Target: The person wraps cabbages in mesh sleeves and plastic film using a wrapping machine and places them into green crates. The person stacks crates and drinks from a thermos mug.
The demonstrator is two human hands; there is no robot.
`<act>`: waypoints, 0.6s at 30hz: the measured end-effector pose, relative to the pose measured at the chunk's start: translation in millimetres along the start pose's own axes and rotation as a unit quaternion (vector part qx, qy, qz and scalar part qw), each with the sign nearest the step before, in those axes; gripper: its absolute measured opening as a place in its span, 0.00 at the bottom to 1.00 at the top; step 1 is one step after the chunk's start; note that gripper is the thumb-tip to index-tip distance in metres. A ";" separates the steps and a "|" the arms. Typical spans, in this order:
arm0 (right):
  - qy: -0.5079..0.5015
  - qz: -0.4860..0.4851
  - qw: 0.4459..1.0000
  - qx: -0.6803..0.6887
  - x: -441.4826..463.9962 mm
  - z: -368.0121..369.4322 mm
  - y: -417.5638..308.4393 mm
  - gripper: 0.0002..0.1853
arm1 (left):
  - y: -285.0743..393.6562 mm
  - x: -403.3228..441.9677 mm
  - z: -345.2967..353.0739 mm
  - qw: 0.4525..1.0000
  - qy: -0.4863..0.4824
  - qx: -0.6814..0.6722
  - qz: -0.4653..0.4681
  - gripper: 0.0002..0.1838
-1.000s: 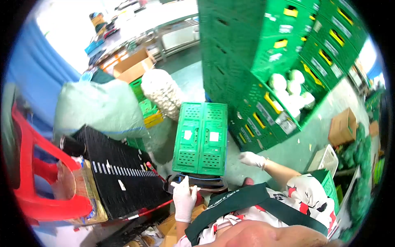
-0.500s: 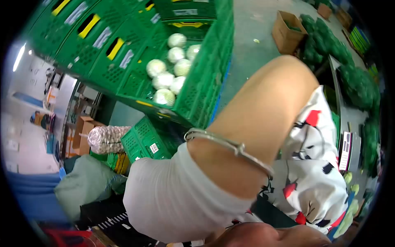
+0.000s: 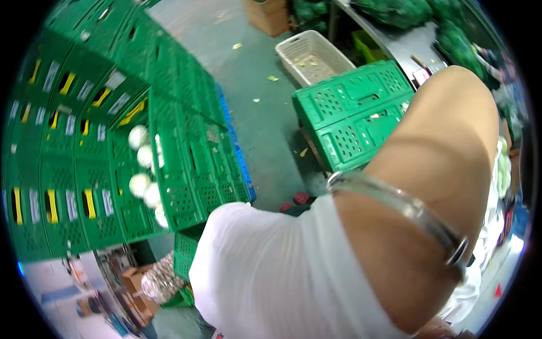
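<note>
My right forearm fills the right and lower part of the head view, with a clear bangle around the wrist. My right hand (image 3: 271, 271) wears a white glove and is very close to the camera. Its fingers are out of sight beyond the lower edge, so whether it grips anything is hidden. No left hand shows. Beyond the glove stands a stack of green crates (image 3: 192, 147). Several round white vegetables (image 3: 139, 185), perhaps cabbages, sit in one upper crate.
A blue pallet (image 3: 234, 144) carries the stack. More green crates (image 3: 353, 107) stand beside a white basket (image 3: 316, 56) and a cardboard box (image 3: 268, 16). Green net sacks (image 3: 395, 10) lie on a metal table. A mesh bag (image 3: 160, 279) hangs lower left. Leaf scraps dot the floor.
The camera has turned, shifting the crate stack left and bringing the white basket and other green crates into view. The bent arm and gloved hand remain close to the camera.
</note>
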State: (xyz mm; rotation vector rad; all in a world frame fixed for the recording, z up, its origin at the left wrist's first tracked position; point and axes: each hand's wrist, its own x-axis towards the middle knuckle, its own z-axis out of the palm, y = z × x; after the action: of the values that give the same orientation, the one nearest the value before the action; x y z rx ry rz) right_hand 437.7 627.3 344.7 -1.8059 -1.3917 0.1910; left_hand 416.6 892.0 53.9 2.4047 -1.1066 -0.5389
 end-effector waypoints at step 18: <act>0.259 0.780 0.545 -0.167 -242.3 369.5 93.2 0.25 | -24.1 160.6 -2.9 0.950 -0.117 0.183 0.223 0.34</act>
State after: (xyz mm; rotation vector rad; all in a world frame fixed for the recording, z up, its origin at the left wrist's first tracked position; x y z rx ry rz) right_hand 205.3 603.9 -41.8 -2.5630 0.9922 0.2408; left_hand 529.9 781.5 17.1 2.3013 -1.9389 -0.5019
